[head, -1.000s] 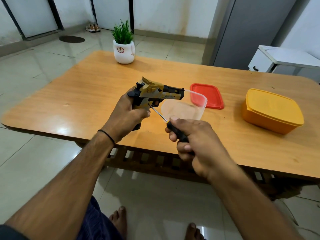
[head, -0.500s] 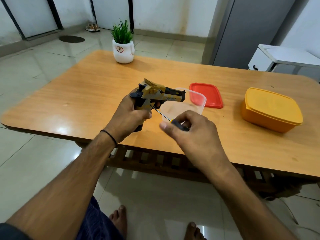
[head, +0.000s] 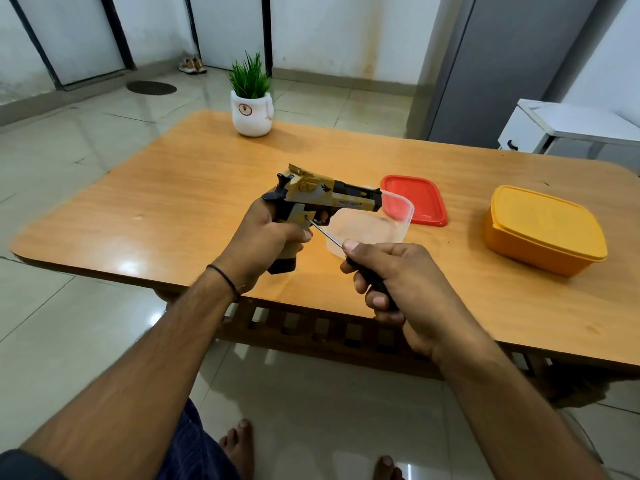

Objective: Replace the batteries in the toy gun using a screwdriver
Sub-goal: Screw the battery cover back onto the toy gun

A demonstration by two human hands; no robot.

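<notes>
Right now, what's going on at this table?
A person is working on a yellow-and-black toy gun over a wooden table. The left hand grips it by the handle, and the right hand holds a black-handled screwdriver with its tip set against the side of the grip, just below the trigger. An open clear plastic container sits just behind, with its red lid beside it. No batteries are in sight.
</notes>
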